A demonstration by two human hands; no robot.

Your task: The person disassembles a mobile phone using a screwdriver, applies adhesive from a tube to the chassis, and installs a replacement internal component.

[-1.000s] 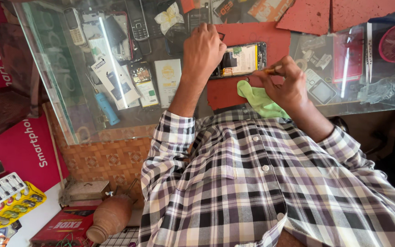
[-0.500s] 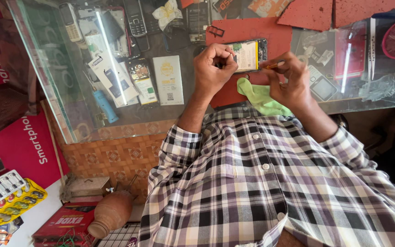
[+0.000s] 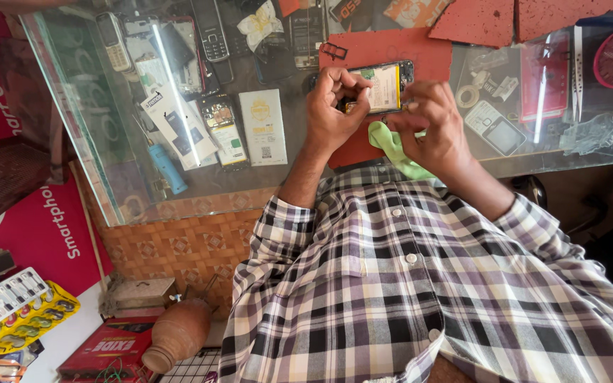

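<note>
My left hand (image 3: pixel 335 106) and right hand (image 3: pixel 431 124) both pinched the opened black phone with its yellow-edged battery (image 3: pixel 381 86), fingers curled tight on its edges, over the red mat (image 3: pixel 377 46) on the glass counter (image 3: pixel 94 142); a green cloth (image 3: pixel 390 145) lay under my right palm.

Plaid shirt (image 3: pixel 420 284), white/purple/black checks; white buttons; sleeves rolled to forearms.
</note>
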